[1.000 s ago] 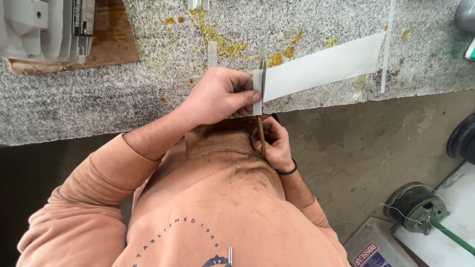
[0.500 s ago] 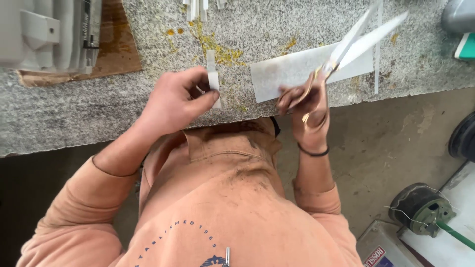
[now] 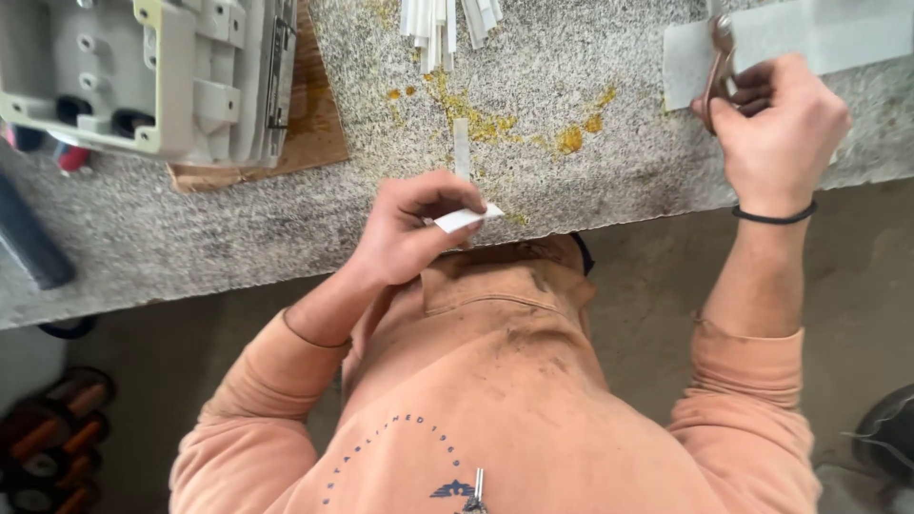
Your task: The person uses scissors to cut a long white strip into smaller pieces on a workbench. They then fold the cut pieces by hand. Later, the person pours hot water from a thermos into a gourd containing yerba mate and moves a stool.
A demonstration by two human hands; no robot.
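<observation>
My left hand [image 3: 411, 231] pinches a short white cut strip [image 3: 468, 217] at the near edge of the speckled stone counter [image 3: 238, 238]. Farther right, my right hand [image 3: 781, 124] is closed around brown-handled scissors [image 3: 721, 55], whose blades point away over a long white sheet [image 3: 809, 40] lying flat on the counter. Another narrow white strip [image 3: 462, 148] lies on the stone just beyond my left hand. A bundle of similar white strips [image 3: 443, 19] sits at the far edge of the view.
A grey plastic housing [image 3: 162, 76] rests on a piece of cardboard [image 3: 309, 124] at the back left. Yellow stains [image 3: 495, 119] mark the stone. A dark cylinder [image 3: 29, 238] lies at the left; wire spools [image 3: 48, 438] sit on the floor below.
My hands have separated. The right hand carried the scissors off to the right over the sheet, while the left hand came away holding a small cut strip.
</observation>
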